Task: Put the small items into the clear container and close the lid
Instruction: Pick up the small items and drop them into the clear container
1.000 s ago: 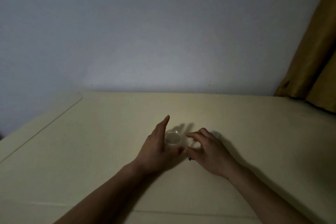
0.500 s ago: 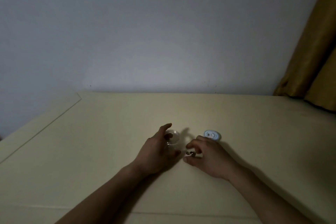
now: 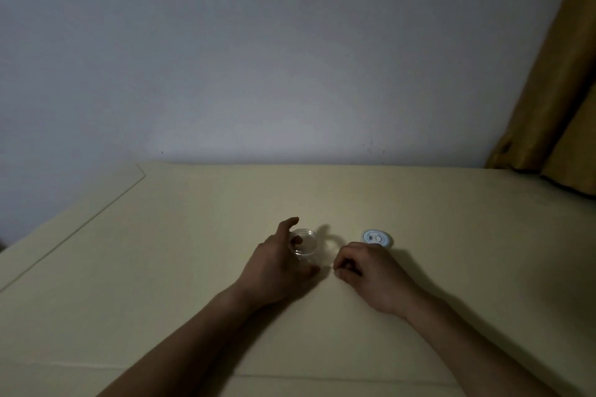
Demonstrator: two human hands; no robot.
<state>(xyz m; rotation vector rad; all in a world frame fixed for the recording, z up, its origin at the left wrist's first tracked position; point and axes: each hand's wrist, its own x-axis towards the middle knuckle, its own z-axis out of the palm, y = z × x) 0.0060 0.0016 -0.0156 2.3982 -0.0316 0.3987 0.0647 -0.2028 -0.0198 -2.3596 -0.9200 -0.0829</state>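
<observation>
So right now your left hand (image 3: pixel 274 271) is wrapped around the small round clear plastic container (image 3: pixel 304 243), fingers on the far side and thumb on the near side, so that grip is clamped on the container as it sits on the pale cream surface (image 3: pixel 161 267). Your right hand (image 3: pixel 371 271) is just beside it with the fingers curled in tight. It looks like a pinch on one of the small items, but the light's too dim to see anything in there, so I can't tell if that grip actually has something or is just closed on itself. The round white lid with the blue ring (image 3: pixel 376 237) is lying flat on the surface just past your right knuckles, apart from the container. I can't make out whether anything's inside the container either. Stuff that could bite you, I reckon: the mouth of that container is narrow and your left thumb sits close to the rim, so a drop from a bit off-centre could bounce off the edge and roll away. The container's light too, so bumping it with the right hand could tip it. And your right wrist could nudge the lid when you reach across.
</observation>
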